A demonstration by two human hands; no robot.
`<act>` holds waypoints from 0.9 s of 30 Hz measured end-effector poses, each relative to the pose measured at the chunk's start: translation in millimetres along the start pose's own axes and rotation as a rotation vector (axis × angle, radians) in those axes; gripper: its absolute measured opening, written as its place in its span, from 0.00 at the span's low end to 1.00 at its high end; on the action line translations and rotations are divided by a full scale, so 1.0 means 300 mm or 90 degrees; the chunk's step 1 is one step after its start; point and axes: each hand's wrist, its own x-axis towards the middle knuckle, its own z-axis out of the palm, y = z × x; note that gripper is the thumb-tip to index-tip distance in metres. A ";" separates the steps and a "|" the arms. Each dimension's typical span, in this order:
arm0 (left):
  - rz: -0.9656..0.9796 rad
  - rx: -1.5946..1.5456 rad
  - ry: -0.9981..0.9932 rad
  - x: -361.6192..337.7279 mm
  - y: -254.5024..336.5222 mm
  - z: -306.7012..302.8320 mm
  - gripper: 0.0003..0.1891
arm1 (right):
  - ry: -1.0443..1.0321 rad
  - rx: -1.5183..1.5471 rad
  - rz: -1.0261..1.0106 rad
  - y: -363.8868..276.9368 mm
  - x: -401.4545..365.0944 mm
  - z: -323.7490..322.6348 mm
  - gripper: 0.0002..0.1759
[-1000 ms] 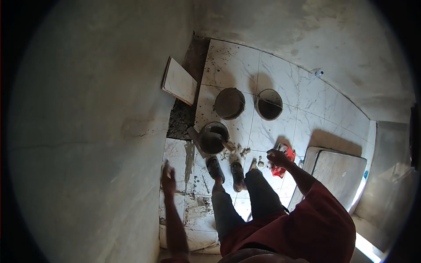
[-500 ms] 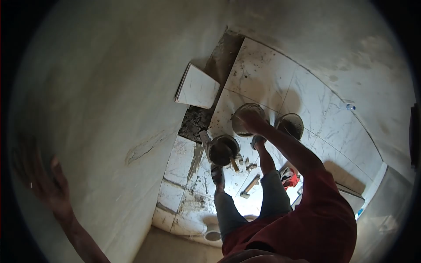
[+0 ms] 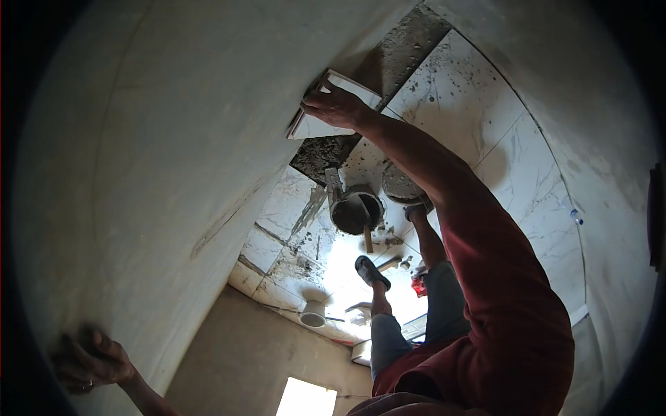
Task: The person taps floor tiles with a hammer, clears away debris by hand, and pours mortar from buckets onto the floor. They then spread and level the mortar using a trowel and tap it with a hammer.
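White square tile with faint grey veining [image 3: 322, 126], its edge looking layered as if more than one lies together, sits at the upper middle of the frame, against the foot of the plain grey plaster wall [image 3: 159, 159]. The right hand [image 3: 336, 105] reaches over it, fingers bent at its left edge and touching it; whether they grasp it firmly I cannot tell. At the lower left of the frame, the left hand [image 3: 97, 364] rests against the wall, fingers loosely spread and holding nothing.

Just below the tile lies a patch of dark, crumbly bedding [image 3: 320, 157]. Near the centre stands a dark round bucket [image 3: 340, 216], a wooden handle [image 3: 368, 240] sticking out over its rim, with a narrow grey board [image 3: 334, 182] beside it. Right of that, a wide round container of grey material [image 3: 401, 184] is partly hidden by the right arm.
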 end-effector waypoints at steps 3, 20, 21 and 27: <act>0.019 0.008 -0.008 -0.006 -0.012 0.003 0.23 | 0.012 0.038 0.006 0.010 -0.008 0.029 0.19; 0.035 0.006 -0.042 -0.011 -0.016 -0.001 0.21 | 0.078 0.175 0.128 -0.044 0.029 -0.013 0.08; 0.032 0.005 -0.049 -0.012 -0.015 -0.003 0.21 | 0.009 0.219 0.194 -0.061 0.028 -0.026 0.06; 0.022 0.021 -0.061 -0.025 -0.014 -0.012 0.21 | -0.041 0.453 0.423 -0.124 0.002 -0.104 0.15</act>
